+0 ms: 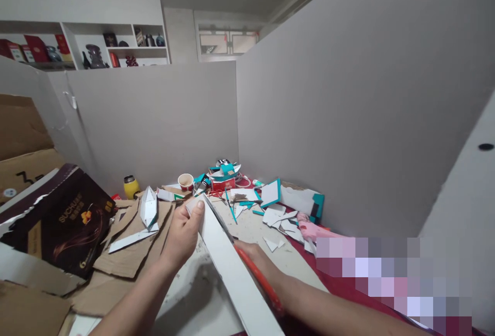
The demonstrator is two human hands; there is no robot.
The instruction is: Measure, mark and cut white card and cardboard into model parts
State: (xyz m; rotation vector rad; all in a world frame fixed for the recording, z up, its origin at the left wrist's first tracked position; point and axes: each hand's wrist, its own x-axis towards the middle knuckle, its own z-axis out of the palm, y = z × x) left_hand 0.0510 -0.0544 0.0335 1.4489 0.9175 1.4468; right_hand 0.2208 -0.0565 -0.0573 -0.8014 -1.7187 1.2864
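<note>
From the head camera, the left hand (184,233) pinches the top end of a long white cardboard strip (228,264) slanting across the littered table (251,230). The right hand (251,253), half hidden behind the strip, grips orange-handled scissors (257,274) along its edge.

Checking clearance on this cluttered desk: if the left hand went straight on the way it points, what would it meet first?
Probably the paper cup; the left hand, holding the white strip, points up-desk toward it, though depth is unclear.

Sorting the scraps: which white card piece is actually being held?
The long white strip, pinched by the left hand; the other white offcuts lie loose.
</note>
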